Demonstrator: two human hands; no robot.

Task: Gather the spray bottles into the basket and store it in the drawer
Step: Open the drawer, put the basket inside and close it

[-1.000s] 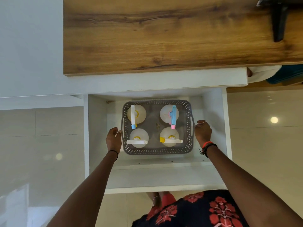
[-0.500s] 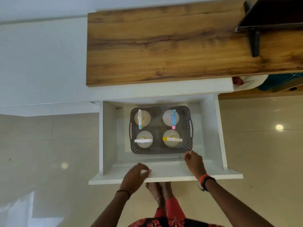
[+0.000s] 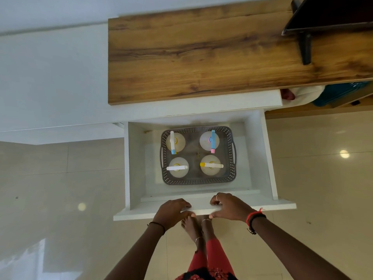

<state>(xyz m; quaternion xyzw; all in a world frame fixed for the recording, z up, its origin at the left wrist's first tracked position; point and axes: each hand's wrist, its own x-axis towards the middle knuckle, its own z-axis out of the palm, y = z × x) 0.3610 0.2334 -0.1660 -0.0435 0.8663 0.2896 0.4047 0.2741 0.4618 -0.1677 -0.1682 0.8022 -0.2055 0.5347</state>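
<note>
Spray bottles [image 3: 175, 142], four of them, stand upright inside the grey perforated basket [image 3: 198, 180], two on its far side and two on its near side, each in its own corner and none touching another as far as I can see. That basket sits on the floor of the open white drawer [image 3: 135, 168], towards the drawer's far wall and well clear of its left and right walls. So I judge the gathering done and the basket placed; what is left is to push the drawer shut, since it is pulled fully out from under the cabinet. My left hand [image 3: 171, 213] and right hand [image 3: 230, 208] rest side by side on the drawer's near front panel, fingers curled over its top edge and thumbs under it, clamped on the panel and not on the basket. Above the drawer a wood-grain countertop [image 3: 191, 53] is bare except for a dark stand [image 3: 306, 43] at its far right corner. To the left runs a plain white surface. The floor [image 3: 60, 188] is glossy pale tile with ceiling-light reflections, and my bare feet stand just below the drawer front.
</note>
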